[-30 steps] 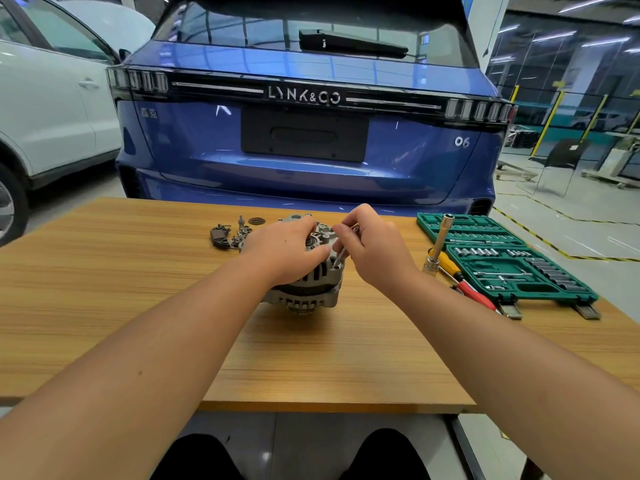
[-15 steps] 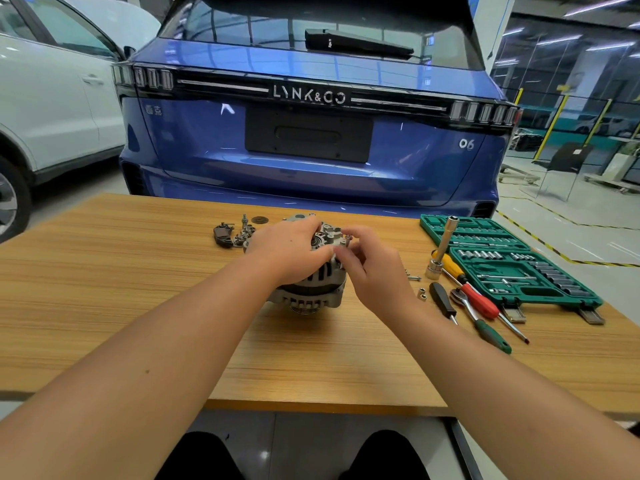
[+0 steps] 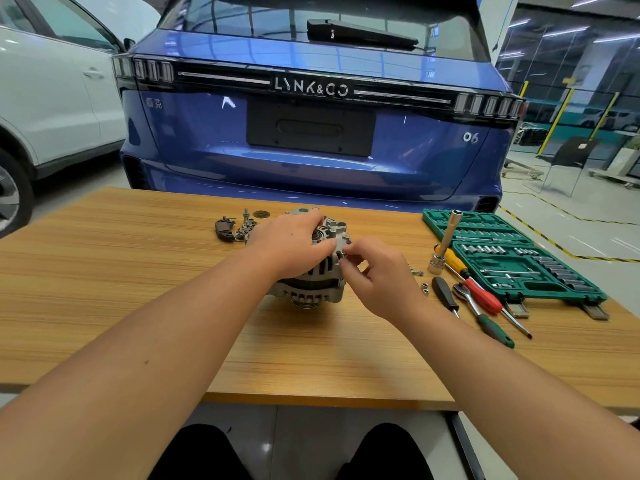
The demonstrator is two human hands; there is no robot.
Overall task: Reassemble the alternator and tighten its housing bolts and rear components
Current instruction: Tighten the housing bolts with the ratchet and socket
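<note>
Grey cast metal under my hands: the alternator (image 3: pixel 313 278) sits on the bench (image 3: pixel 138 271), pulley end down, roughly at the middle of the top.
Left hand (image 3: pixel 291 247): I see it draped over the top of the alternator, fingers curled round the housing and holding it steady.
Right hand (image 3: pixel 377 275): thumb and forefinger pinch a small metal part (image 3: pixel 343 255) right at the upper right edge of the housing; it is too small for me to say whether it is a bolt or a nut.
Loose parts (image 3: pixel 235 226): a dark piece and several small fasteners lie in a cluster just left of the alternator, behind my left hand.
Small hardware (image 3: pixel 417 271): a bolt and a little socket lie on the wood just right of my right hand.
Hand tools: a black-handled driver (image 3: pixel 445 294), a ratchet with a green grip (image 3: pixel 485 315) and a red-handled screwdriver (image 3: pixel 479 292) lie side by side, near the right hand.
Socket extension (image 3: pixel 446 242): stands upright on a socket beside the case.
Green socket case (image 3: pixel 512 258): open, at the bench's right end.
Blue car (image 3: pixel 311 133): its rear stands beyond the far edge.
White car (image 3: pixel 52 98): at the left.
</note>
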